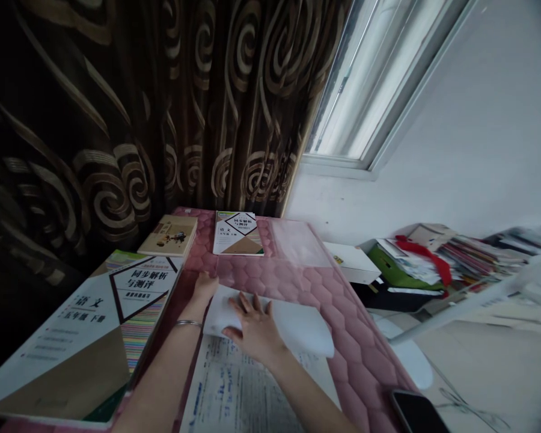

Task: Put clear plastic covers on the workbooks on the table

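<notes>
My right hand (pixel 255 328) lies with fingers spread on a blank white sheet (pixel 293 325), whose right end curls up. Beneath that sheet is a printed paper (pixel 252 391) with blue handwriting on it. At the white sheet's far left corner is my left hand (pixel 205 287), a metal bangle on its wrist. Its fingers are curled closed; whatever they pinch is too small to make out. A clear plastic cover (pixel 300 243) rests flat on the pink quilted table cover (pixel 349 343), beyond both hands.
To the left lie a large workbook (pixel 72 343) and a tan book (pixel 169 236). A smaller workbook (pixel 238 233) sits at the far edge. A phone (pixel 417 412) is near right. Past the table stand a white box (pixel 354 263) and piled papers (pixel 410 258). Curtains hang behind.
</notes>
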`<state>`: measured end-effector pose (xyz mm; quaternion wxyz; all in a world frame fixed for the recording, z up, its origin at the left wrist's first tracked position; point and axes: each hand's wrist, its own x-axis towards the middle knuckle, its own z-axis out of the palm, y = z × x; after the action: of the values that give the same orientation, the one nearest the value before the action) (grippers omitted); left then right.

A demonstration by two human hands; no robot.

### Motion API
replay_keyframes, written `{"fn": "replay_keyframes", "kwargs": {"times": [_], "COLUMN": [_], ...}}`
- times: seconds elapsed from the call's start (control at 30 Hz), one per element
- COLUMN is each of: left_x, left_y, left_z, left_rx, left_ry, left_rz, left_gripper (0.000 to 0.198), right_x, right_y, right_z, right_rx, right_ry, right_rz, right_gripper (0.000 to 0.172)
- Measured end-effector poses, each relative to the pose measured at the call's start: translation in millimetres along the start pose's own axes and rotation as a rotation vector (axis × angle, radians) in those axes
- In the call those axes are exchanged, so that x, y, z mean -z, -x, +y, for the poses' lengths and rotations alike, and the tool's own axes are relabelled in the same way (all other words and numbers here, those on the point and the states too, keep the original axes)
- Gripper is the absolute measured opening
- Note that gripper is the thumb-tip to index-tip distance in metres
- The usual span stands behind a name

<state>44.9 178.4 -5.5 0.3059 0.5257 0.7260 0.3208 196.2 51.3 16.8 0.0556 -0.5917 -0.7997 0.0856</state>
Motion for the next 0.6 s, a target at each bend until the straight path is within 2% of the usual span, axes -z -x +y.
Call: {"fn": "replay_keyframes", "kwargs": {"times": [0.13,0.37,0.6], "left_x": [1.7,5.9,5.7], "left_y": [7,34,48], "left_z": [-9,-28,-34], "left_rx": [-0.018,-0.05,-0.048], "left_ry": [0.069,0.139,0.159], "left_rz": [-0.051,-0.047,-0.057], "left_gripper": [0.027,0.033,0.034], "right_x": [-3,-7,-10], "right_y": [1,6,7], "right_z": [0,-3,-5], "right_rx": [0.026,0.052,0.068], "right_ry": [0.008,-0.02,0.004], "right_rz": [0.047,0.057,0.097], "right_gripper": [0.071,0.067,0.063]}}
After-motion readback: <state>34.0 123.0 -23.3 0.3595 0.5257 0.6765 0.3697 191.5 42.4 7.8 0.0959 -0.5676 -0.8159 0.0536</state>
